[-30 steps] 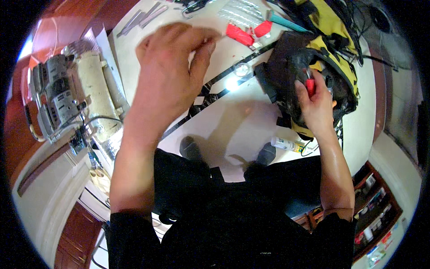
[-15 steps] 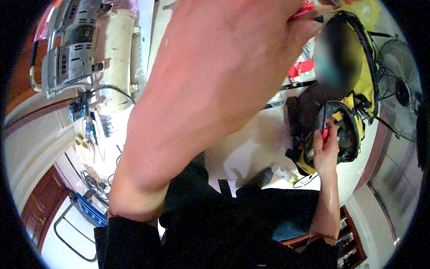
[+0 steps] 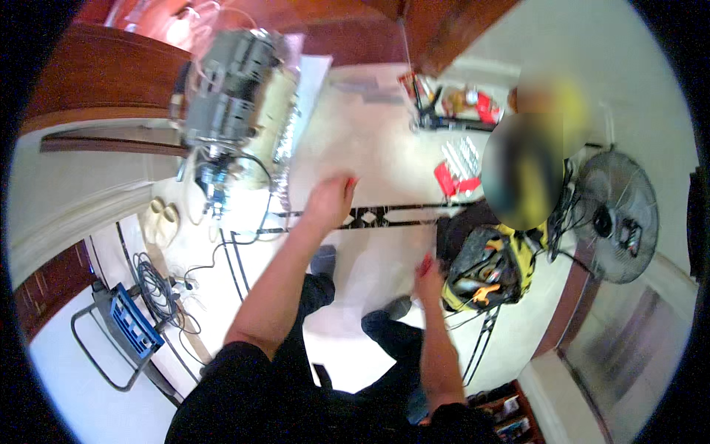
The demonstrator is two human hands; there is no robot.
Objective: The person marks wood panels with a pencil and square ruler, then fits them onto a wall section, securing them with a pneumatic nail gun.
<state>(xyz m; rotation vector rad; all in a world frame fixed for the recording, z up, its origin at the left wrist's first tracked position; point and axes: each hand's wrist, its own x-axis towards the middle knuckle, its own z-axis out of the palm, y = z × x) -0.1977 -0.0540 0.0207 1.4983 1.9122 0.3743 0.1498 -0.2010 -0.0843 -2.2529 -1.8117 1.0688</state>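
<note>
My left hand (image 3: pixel 329 203) is raised over the pale tiled floor (image 3: pixel 362 137), its fingers closed on a small red item, blurred. My right hand (image 3: pixel 427 285), also closed, grips a red tool (image 3: pixel 426 263) just left of an open black-and-yellow tool bag (image 3: pixel 492 270); the tool's shape is smeared. Assorted tools, one orange-handled (image 3: pixel 484 294), lie inside the bag. Beyond it are red pieces beside a clear plastic pack (image 3: pixel 460 155), and farther back an open box (image 3: pixel 466 103) of red and metal parts.
A grey machine (image 3: pixel 229 81) rests on a long cream cylinder (image 3: pixel 266 126) at back left. A standing fan (image 3: pixel 621 207) is at right. Coiled cables (image 3: pixel 151 285), slippers (image 3: pixel 159 222) and a folded trolley (image 3: pixel 133 325) are at left. A blurred yellow-and-black object (image 3: pixel 525 170) sits behind the bag.
My left hand has dropped from close before the camera to over the floor. My right hand has come out of the bag to its left with the red tool. The view has widened.
</note>
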